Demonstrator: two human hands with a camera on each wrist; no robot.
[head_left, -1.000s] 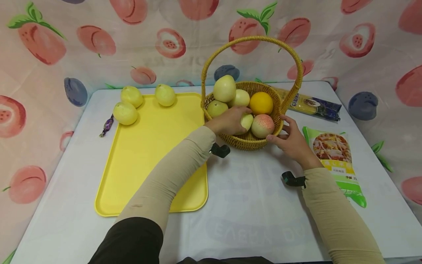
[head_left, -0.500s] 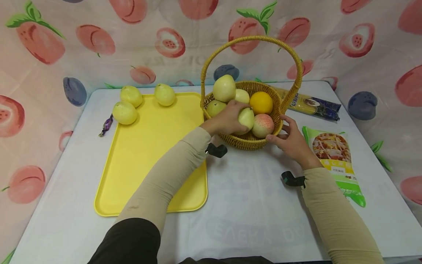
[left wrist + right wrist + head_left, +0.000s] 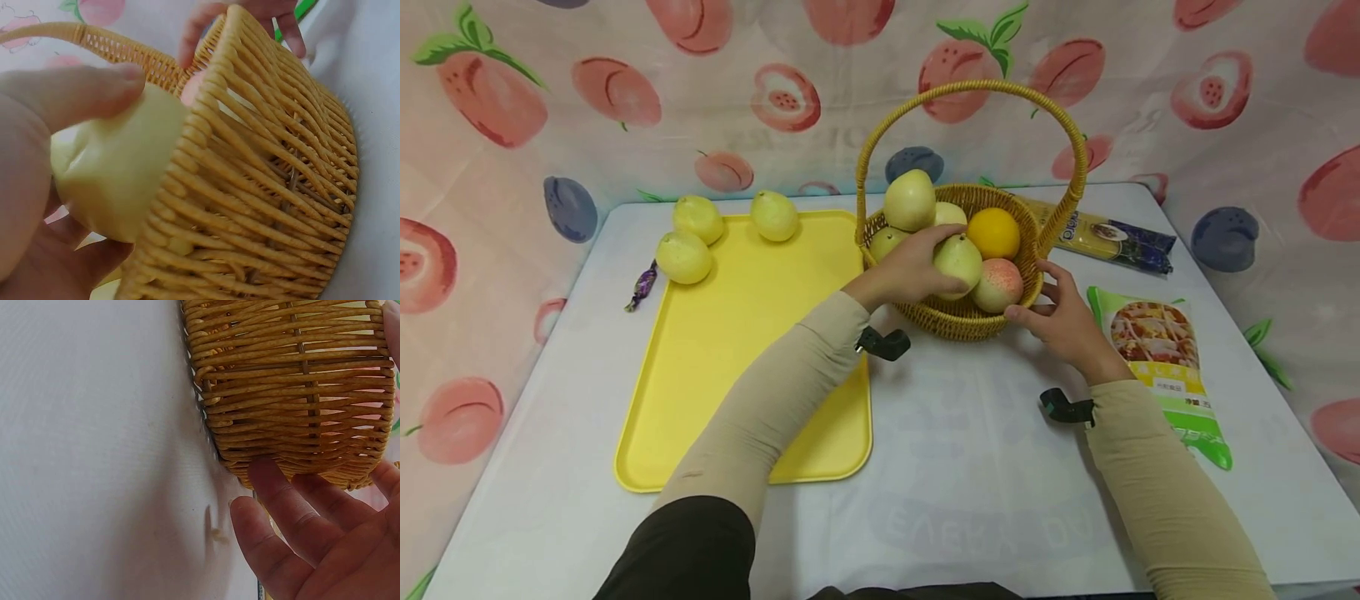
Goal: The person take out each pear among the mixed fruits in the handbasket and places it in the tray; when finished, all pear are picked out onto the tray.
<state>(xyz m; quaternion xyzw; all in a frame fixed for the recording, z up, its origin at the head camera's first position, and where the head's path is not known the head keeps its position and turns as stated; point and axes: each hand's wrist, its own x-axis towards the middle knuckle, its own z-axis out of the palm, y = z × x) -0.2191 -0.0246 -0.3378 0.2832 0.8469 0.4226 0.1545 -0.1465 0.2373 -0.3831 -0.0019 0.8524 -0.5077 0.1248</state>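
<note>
Gripping the pear stem-up in the curled left hand, right of the tray, while bracing the basket with the half-curled right hand.

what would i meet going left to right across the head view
Purple-wrapped candy, pear beside it, lone pear, left hand, gripped pear, peach, right hand, green-and-yellow food bag.
</note>
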